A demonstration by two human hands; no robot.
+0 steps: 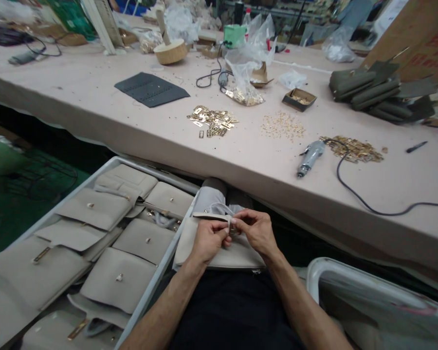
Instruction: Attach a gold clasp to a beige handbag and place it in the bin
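Observation:
A beige handbag (197,245) lies across my lap below the table edge. My left hand (209,239) pinches the edge of the bag's flap (209,215) from the left, thumb and fingers pressed together. From the right, my right hand (254,229) pinches at the same spot, its fingertips close to the left ones. A small metal fitting shows between the fingertips, partly covered, so its kind is unclear. A pale strap (219,206) runs behind the flap.
A white bin (148,294) at my left holds several beige bags; another bin (316,274) stands at right. On the table (241,160) lie an electric screwdriver (311,156) with its cord, gold frames (211,120), tiny fittings (282,125) and a dark panel (151,89).

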